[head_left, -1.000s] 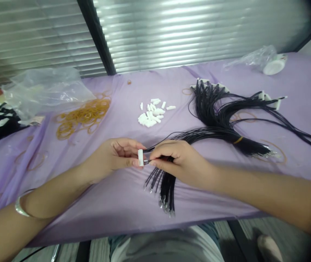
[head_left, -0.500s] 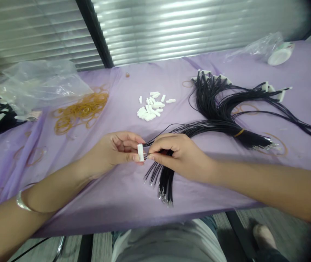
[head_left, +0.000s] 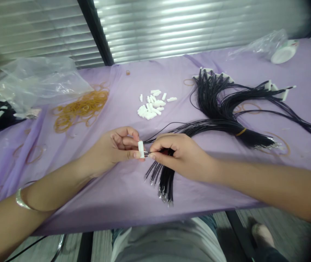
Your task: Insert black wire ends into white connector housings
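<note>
My left hand [head_left: 117, 147] pinches a small white plastic connector [head_left: 141, 149] between thumb and fingers. My right hand [head_left: 179, 154] is closed on a thin black wire whose metal tip meets the connector's right side. A loose bundle of black wires [head_left: 163, 178] runs under my right hand, its metal tips fanning toward the table's near edge. Both hands hover just above the purple tablecloth [head_left: 111, 196] at the table's middle front.
A pile of white connectors [head_left: 151, 105] lies behind the hands. Yellow rubber bands [head_left: 80, 109] and a clear plastic bag [head_left: 35, 85] sit at the left. More black wire bundles [head_left: 226, 105] with white connectors spread at the right. A white tape roll [head_left: 283, 54] sits far right.
The view has shifted slightly, and both hands sit a little higher in it. Their grips on the connector and the wire are unchanged.
</note>
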`<control>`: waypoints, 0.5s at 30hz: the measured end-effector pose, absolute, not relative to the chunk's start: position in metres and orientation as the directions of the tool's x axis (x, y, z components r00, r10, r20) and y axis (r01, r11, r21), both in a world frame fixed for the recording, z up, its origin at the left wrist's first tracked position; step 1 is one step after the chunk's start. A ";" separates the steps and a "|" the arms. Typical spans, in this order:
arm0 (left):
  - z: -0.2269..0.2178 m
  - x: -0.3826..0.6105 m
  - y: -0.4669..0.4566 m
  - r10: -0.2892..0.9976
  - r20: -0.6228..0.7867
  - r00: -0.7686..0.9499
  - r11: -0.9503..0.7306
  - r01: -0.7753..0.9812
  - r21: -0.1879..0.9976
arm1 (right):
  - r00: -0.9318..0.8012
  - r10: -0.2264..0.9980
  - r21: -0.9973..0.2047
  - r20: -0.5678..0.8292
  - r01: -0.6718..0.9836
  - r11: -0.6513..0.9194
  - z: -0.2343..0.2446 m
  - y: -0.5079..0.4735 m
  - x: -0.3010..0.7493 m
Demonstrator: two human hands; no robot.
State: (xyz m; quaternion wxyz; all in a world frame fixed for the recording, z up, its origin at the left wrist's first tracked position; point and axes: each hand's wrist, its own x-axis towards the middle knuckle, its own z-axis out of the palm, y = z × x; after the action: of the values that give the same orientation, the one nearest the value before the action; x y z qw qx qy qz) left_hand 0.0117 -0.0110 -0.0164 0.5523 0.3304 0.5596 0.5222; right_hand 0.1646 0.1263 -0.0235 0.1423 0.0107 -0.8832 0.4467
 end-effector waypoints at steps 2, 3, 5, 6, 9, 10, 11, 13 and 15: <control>-0.017 0.011 -0.011 0.947 -0.268 -0.178 0.230 -0.206 0.951 | -0.957 0.115 -0.782 0.266 -0.144 0.606 -0.024 0.126 0.165; -0.017 0.011 -0.011 0.947 -0.269 -0.178 0.232 -0.202 0.951 | -0.955 0.118 -0.782 0.272 -0.148 0.606 -0.025 0.126 0.165; -0.017 0.010 -0.010 0.945 -0.274 -0.177 0.238 -0.201 0.950 | -0.946 0.116 -0.785 0.302 -0.178 0.593 -0.025 0.128 0.164; -0.017 0.010 -0.010 0.943 -0.278 -0.182 0.240 -0.205 0.949 | -0.937 0.117 -0.784 0.330 -0.202 0.587 -0.025 0.130 0.163; -0.018 0.009 -0.009 0.938 -0.281 -0.204 0.229 -0.247 0.942 | -0.869 0.115 -0.726 0.481 -0.321 0.609 -0.022 0.135 0.163; -0.018 0.009 -0.009 0.935 -0.288 -0.209 0.229 -0.268 0.936 | -0.838 0.096 -0.682 0.537 -0.364 0.635 -0.020 0.136 0.163; -0.018 0.009 -0.010 0.931 -0.298 -0.210 0.232 -0.288 0.929 | -0.809 0.073 -0.631 0.583 -0.394 0.669 -0.019 0.138 0.164; -0.018 0.008 -0.010 0.924 -0.319 -0.213 0.245 -0.312 0.918 | -0.772 0.015 -0.528 0.636 -0.420 0.738 -0.015 0.138 0.165; -0.017 0.008 -0.010 0.920 -0.328 -0.216 0.253 -0.311 0.916 | -0.774 -0.039 -0.447 0.632 -0.405 0.797 -0.012 0.137 0.167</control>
State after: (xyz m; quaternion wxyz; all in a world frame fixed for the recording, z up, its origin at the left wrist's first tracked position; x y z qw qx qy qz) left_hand 0.0079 -0.0102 -0.0174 0.5632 0.2735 0.5564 0.5463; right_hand 0.1672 0.1365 -0.0123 0.3121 0.1242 -0.8951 0.2932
